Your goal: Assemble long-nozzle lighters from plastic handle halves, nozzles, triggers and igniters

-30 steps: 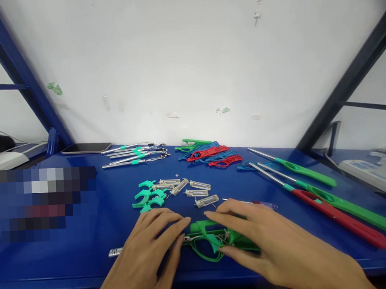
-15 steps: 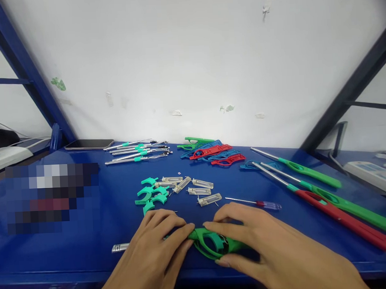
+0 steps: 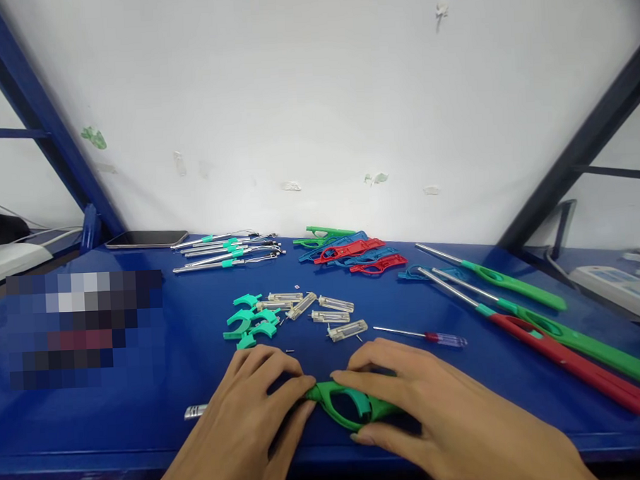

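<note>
A green long-reach lighter [image 3: 334, 410] lies near the table's front edge, with a teal trigger in its loop. My left hand [image 3: 263, 405] pinches its neck between thumb and fingers; the metal tip [image 3: 194, 412] shows beyond that hand. My right hand [image 3: 406, 399] is closed around the handle end, fingers above and thumb below, hiding most of the handle. Just beyond my hands lie several teal triggers [image 3: 241, 320] and several clear fuel tanks [image 3: 348, 330]. A screwdriver [image 3: 445, 340] with a clear purple and red handle rests past my right hand.
Metal lighter tubes [image 3: 204, 267] with wires lie at the back left beside a phone [image 3: 147, 239]. Red, blue and green casing halves [image 3: 349, 251] are piled at the back. Whole lighters, including a red one [image 3: 569, 363], lie right. A pixelated patch covers the left side.
The gap by the trigger, where inner parts showed, has closed, and the green casing halves now sit together. Both hands have shifted slightly left with the lighter.
</note>
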The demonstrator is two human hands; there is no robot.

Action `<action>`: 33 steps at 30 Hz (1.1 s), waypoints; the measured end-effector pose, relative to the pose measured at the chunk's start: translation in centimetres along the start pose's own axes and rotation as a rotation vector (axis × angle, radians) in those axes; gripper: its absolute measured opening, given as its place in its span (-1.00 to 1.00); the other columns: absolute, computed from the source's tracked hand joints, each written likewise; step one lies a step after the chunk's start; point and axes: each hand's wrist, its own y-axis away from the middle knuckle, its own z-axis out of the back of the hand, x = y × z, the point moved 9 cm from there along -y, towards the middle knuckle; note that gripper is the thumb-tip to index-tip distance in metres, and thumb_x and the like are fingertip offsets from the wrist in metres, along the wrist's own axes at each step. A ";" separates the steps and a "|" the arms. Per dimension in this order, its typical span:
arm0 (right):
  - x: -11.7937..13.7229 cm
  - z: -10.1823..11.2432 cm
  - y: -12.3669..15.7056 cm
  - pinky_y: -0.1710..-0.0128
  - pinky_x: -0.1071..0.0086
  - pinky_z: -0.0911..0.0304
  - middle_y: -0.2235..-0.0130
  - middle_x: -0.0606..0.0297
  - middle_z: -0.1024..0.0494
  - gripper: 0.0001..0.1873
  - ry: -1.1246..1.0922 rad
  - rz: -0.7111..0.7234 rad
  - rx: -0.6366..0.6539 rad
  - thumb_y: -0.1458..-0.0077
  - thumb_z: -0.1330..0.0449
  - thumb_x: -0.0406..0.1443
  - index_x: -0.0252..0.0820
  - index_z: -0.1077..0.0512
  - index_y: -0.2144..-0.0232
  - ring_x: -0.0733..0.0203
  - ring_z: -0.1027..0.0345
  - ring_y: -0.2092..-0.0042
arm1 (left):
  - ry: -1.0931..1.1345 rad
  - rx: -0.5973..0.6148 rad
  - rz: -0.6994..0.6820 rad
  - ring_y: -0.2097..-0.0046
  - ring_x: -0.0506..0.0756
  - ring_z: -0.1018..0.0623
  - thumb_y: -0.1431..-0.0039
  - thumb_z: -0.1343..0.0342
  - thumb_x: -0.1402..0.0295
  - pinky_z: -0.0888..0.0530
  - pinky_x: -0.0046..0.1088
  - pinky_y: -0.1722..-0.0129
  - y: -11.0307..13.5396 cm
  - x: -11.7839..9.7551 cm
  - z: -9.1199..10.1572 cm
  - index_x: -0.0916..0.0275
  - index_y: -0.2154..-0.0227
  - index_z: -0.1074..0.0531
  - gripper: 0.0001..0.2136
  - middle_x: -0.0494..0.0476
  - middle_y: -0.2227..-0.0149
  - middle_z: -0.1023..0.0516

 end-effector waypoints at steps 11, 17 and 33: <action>-0.1 -0.4 0.1 -0.28 0.22 -0.34 -0.20 0.32 -0.52 -0.45 -0.056 0.020 -0.045 -0.40 -0.28 0.00 0.29 -0.40 -0.37 0.02 -0.45 -0.21 | -0.049 -0.004 -0.014 0.15 0.11 -0.59 -0.43 -0.02 0.52 -0.50 -0.33 0.11 0.0 -0.2 0.0 0.08 0.16 -0.55 -0.76 -0.01 0.17 -0.65; -0.4 -0.6 0.2 -0.28 0.29 -0.33 -0.21 0.30 -0.53 -0.47 -0.094 0.031 -0.068 -0.42 -0.26 0.00 0.24 -0.42 -0.37 0.06 -0.45 -0.21 | -0.070 -0.012 -0.037 0.16 0.13 -0.62 -0.46 0.03 0.52 -0.52 -0.30 0.13 -0.2 -0.5 0.1 0.09 0.16 -0.55 -0.73 -0.02 0.18 -0.68; -0.6 -0.9 0.2 -0.33 0.33 -0.26 -0.22 0.36 -0.49 -0.45 -0.160 0.007 -0.046 -0.41 -0.28 -0.01 0.26 -0.41 -0.38 0.11 -0.39 -0.25 | -0.089 0.010 -0.051 0.18 0.13 -0.63 -0.44 0.06 0.53 -0.54 -0.29 0.15 -0.3 -0.8 0.1 0.11 0.17 -0.59 -0.69 -0.02 0.21 -0.70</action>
